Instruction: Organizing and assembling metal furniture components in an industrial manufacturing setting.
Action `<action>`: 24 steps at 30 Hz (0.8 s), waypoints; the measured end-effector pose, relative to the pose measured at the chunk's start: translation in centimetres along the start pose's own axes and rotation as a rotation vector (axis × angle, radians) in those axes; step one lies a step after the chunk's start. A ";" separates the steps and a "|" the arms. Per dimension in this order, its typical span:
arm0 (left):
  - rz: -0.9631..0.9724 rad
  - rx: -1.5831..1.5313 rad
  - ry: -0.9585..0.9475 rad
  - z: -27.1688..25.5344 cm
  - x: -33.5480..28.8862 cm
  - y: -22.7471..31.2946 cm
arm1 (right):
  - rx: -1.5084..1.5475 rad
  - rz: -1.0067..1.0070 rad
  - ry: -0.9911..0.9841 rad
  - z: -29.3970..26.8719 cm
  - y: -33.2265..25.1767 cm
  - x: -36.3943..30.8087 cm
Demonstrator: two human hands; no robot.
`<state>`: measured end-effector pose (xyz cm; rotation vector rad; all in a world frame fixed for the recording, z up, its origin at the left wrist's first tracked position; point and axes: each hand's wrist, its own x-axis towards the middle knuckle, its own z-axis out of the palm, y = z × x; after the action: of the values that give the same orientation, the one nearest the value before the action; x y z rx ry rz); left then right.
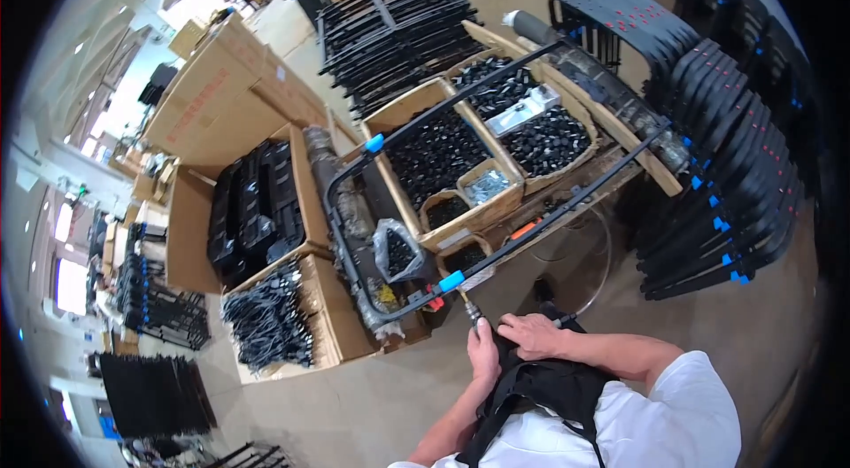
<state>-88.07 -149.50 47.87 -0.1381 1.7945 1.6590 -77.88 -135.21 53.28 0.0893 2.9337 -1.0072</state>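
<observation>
An air screwdriver is held close to my body, its long thin bit pointing away from me. My left hand closes around its front end, just behind the bit. Over the dark rear part my right hand is wrapped; my fingers partly hide the tool there. The bit's tip is at a blue sleeve on the near corner of a black tubular frame; whether it sits in a screw is too small to tell. A red piece is beside that corner. The frame lies across the workbench.
Wooden trays of small black parts stand under the frame. A clear hose loops at the right. Cardboard boxes hold black parts and cables at the left. Stacked black frames crowd the right; more frames are behind.
</observation>
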 end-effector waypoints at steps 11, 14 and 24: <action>-0.061 0.647 -0.434 3.1 2.8 -0.1 | 0.067 0.218 -0.210 -4.3 5.7 -4.5; -0.197 0.512 -0.660 7.2 3.3 2.9 | 0.160 0.529 0.017 -7.7 8.5 -7.9; 0.549 0.697 -0.550 28.2 11.4 18.8 | 0.175 1.118 0.461 -16.8 31.2 -7.0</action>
<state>-94.95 -116.21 58.81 1.0888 1.9241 1.1158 -69.12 -100.60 47.81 1.8835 2.3448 -1.0416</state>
